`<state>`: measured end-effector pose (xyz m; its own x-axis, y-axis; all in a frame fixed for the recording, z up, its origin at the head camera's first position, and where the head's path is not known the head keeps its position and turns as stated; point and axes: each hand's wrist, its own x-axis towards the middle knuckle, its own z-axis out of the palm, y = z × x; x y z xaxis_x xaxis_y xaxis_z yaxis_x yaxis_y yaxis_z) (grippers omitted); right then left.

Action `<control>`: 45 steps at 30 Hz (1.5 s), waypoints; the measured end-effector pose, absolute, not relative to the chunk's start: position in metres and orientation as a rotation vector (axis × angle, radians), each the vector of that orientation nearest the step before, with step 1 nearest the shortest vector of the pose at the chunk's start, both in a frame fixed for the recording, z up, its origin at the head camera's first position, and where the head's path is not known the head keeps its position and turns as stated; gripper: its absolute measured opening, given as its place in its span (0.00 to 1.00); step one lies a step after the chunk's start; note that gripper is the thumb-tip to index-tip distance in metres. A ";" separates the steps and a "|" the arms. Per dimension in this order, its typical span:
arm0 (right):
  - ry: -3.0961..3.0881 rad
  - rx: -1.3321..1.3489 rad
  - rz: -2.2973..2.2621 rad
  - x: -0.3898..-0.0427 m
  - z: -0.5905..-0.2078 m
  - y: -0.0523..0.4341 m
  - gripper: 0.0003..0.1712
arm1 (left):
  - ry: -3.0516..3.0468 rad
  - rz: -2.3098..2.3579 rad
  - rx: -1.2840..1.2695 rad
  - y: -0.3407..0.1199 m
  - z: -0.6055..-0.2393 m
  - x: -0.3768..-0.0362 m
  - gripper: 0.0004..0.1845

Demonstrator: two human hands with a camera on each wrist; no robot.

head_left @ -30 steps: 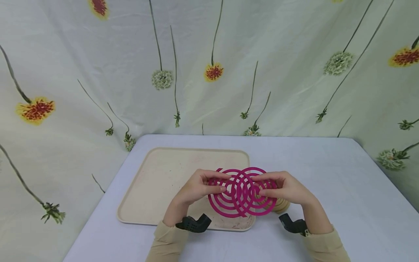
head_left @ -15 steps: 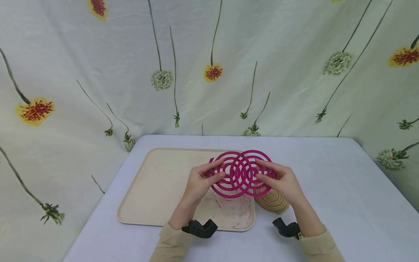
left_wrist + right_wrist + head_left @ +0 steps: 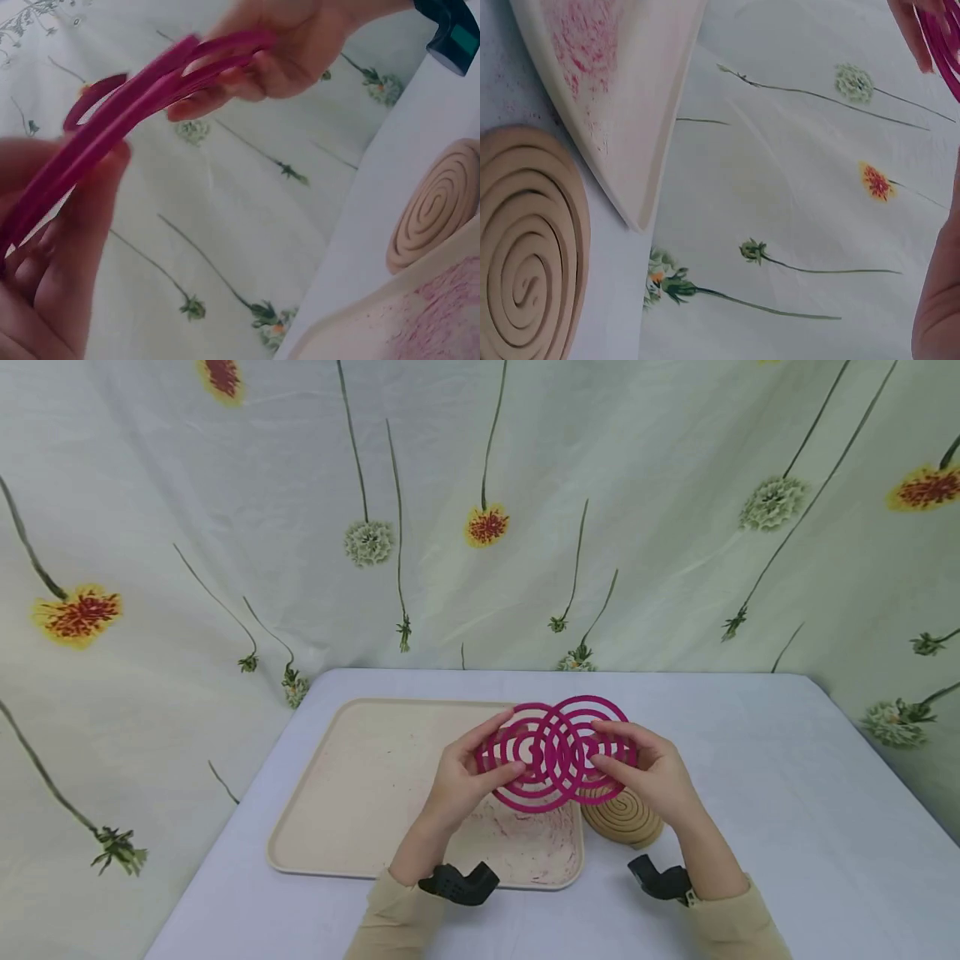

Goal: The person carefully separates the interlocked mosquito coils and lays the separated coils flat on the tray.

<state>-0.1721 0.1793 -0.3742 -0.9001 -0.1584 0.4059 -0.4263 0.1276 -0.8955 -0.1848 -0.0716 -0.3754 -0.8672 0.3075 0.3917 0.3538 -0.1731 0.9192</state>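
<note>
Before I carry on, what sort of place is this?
Probably an indoor tabletop workspace set up for filming, though the wider room is out of view: a white-covered table, a flowered backdrop behind it, and a beige tray.

I've room to pass over the table (image 3: 757, 785) at frame right; pink spirals (image 3: 557, 756) at centre and the brown coil (image 3: 624, 818) just below obstruct the middle.

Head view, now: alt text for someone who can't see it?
A person's left hand and right hand hold up two overlapping magenta coils. Below lie a cream tray with reddish smears and, beside it, a tan coil on a white table; flowered cloth hangs behind.
</note>
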 end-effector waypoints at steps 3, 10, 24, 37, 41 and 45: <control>-2.280 0.801 1.869 -0.173 -0.373 0.190 0.20 | -2.127 -2.191 -1.112 -0.081 -0.373 -0.186 0.27; -2.374 0.984 1.872 -0.173 -0.373 0.195 0.24 | -2.211 -2.159 -1.227 -0.084 -0.374 -0.186 0.26; -2.092 0.420 1.875 -0.169 -0.375 0.162 0.28 | -1.912 -2.123 -0.508 -0.052 -0.381 -0.179 0.29; -2.460 1.032 1.781 -0.170 -0.367 0.198 0.21 | -2.229 -2.046 -1.374 -0.085 -0.374 -0.185 0.25; -2.461 1.056 1.819 -0.170 -0.369 0.199 0.24 | -2.249 -2.015 -1.356 -0.084 -0.374 -0.185 0.25; -2.433 0.954 1.839 -0.169 -0.369 0.194 0.27 | -2.224 -2.022 -1.263 -0.082 -0.375 -0.185 0.24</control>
